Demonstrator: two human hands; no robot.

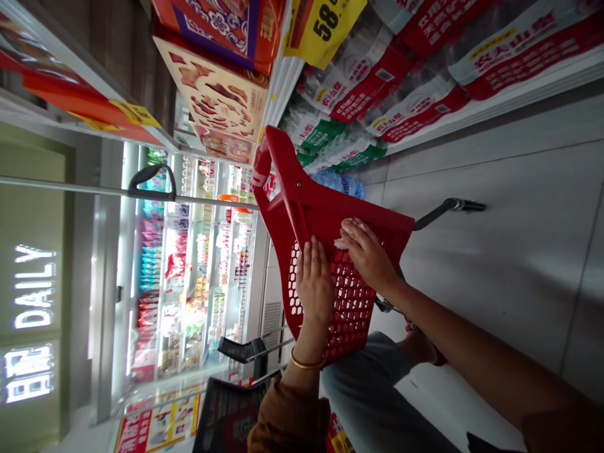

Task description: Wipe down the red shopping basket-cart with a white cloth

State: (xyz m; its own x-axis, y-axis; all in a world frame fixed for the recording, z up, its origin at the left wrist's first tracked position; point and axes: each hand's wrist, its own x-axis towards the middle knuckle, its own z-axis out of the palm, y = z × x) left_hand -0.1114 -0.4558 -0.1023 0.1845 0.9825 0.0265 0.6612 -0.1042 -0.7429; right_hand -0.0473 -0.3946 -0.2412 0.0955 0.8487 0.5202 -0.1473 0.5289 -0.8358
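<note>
The view is turned on its side. A red plastic shopping cart basket [330,195] with a honeycomb mesh side fills the middle. My left hand [314,280], with a gold bracelet at the wrist, lies flat on the mesh, fingers stretched out and holding nothing. Beside it, my right hand [370,251] presses a crumpled white wipe [340,243] against the red side panel. Bits of the wipe show around the fingertips; the rest is hidden under the hand. A grey metal leg [443,212] sticks out from the cart toward the floor.
Shrink-wrapped water bottles [349,75] and boxed goods [212,88] line the shelf close by, with a yellow price tag [325,28]. A lit refrigerated display [189,270] stands beyond. Black handles [243,349] and my jeans-covered leg [372,377] are near the cart. Tiled floor [509,251] lies opposite.
</note>
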